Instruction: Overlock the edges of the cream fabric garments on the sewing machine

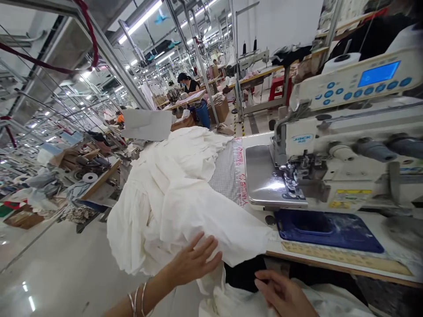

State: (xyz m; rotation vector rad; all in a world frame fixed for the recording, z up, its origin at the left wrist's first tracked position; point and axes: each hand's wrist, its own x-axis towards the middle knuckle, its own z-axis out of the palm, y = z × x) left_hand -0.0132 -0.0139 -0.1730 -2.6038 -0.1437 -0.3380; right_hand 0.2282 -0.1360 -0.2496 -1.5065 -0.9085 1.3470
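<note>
A large heap of white cloth [178,189] is piled on the left end of the sewing table. My left hand [198,259] rests on its lower front part, fingers slightly apart and palm down, with bracelets on the wrist. Lower right, my right hand [280,290] hovers over white fabric at my lap, its fingers curled and thumb near the index finger; whether anything thin lies between them is too small to tell. To the right stands a white sewing machine [300,136] with a lit needle area and a metal plate [264,176].
A blue phone-shaped tray [330,231] and a yellowish ruler [346,257] lie along the table's front edge. A control panel with a blue screen [379,74] tops the machine. Farther back, a person [190,83] in a cap sits at another table. Metal poles rise behind.
</note>
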